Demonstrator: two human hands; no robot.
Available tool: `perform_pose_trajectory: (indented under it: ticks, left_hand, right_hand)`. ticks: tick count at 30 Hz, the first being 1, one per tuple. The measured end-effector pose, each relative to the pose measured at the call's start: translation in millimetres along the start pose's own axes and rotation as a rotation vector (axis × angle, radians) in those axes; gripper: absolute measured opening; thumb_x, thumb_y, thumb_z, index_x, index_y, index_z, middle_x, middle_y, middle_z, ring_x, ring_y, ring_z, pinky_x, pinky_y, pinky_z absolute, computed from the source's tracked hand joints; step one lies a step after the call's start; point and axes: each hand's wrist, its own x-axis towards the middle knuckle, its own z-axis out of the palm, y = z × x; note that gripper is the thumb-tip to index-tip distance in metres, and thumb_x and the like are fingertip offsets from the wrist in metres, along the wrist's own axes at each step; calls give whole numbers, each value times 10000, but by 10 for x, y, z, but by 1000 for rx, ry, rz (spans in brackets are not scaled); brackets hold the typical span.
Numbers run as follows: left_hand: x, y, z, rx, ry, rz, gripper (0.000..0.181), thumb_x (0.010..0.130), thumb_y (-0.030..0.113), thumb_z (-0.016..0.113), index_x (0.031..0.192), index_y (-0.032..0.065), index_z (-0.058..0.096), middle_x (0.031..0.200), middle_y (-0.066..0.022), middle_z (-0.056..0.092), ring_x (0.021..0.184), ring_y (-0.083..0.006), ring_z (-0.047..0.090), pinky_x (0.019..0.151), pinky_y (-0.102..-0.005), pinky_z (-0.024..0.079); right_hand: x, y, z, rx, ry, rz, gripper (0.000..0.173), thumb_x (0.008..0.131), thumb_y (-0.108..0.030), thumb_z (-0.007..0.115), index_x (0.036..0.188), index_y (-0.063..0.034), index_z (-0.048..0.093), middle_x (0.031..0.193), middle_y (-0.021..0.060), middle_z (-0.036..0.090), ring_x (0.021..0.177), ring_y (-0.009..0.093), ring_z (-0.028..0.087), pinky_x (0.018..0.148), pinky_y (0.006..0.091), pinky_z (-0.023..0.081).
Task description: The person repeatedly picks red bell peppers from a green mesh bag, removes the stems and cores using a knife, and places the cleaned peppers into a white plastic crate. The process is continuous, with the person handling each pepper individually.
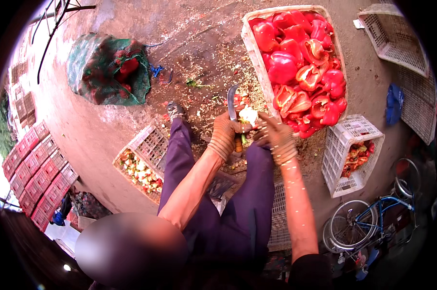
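My left hand [225,136], in a ribbed brown work glove, is closed round the orange handle of a curved knife [232,103], its blade pointing away from me. A pale pepper core [248,115] with a green stem lies between my hands, and the left fingers seem to pinch it. My gloved right hand [274,136] is beside the core with fingers partly bent; whether it touches the core is not clear. Pepper seeds cling to that glove and forearm. Beyond it stands a crate [256,61] heaped with halved red peppers [283,67].
A green mesh sack [109,69] of red peppers lies ahead left. A crate [147,145] of pepper cores stands by my left leg, another crate [336,163] with scraps at right. Seeds litter the ground. A blue bicycle [370,217] and more crates [392,36] are at right.
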Motion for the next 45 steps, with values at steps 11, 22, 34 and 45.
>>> perform_pose_trajectory:
  ticks: [11, 22, 34, 45]
  left_hand:
    - [-96, -395, -344, -109, 188, 118, 204, 744, -16, 583, 948, -25, 596, 775, -84, 633, 622, -200, 603, 551, -303, 506]
    - [-123, -694, 388, -341, 8, -10, 246, 783, 92, 671, 1007, 36, 585, 784, -34, 628, 619, -150, 596, 448, -250, 445]
    - [-623, 394, -2064, 138, 493, 148, 240, 690, -51, 624, 926, -6, 615, 643, -47, 573, 437, -140, 510, 393, -263, 411]
    - [-945, 969, -4779, 1253, 709, 206, 336, 661, 119, 716, 985, 74, 641, 881, -104, 597, 783, -248, 604, 676, -356, 475]
  right_hand:
    - [-115, 660, 865, -175, 540, -170, 180, 909, -188, 574, 925, -14, 619, 728, 53, 627, 643, 125, 562, 588, 298, 475]
    - [124, 891, -245, 243, 686, -65, 159, 838, -174, 591, 754, -39, 603, 573, -8, 471, 500, 103, 434, 459, 280, 353]
    - [851, 2454, -3127, 744, 393, 263, 560, 906, -298, 300, 1420, -81, 248, 1400, 207, 343, 1211, 430, 424, 949, 558, 392]
    - [290, 2100, -1028, 231, 632, 262, 177, 891, -255, 582, 832, -92, 548, 649, 50, 552, 416, 161, 471, 334, 275, 331]
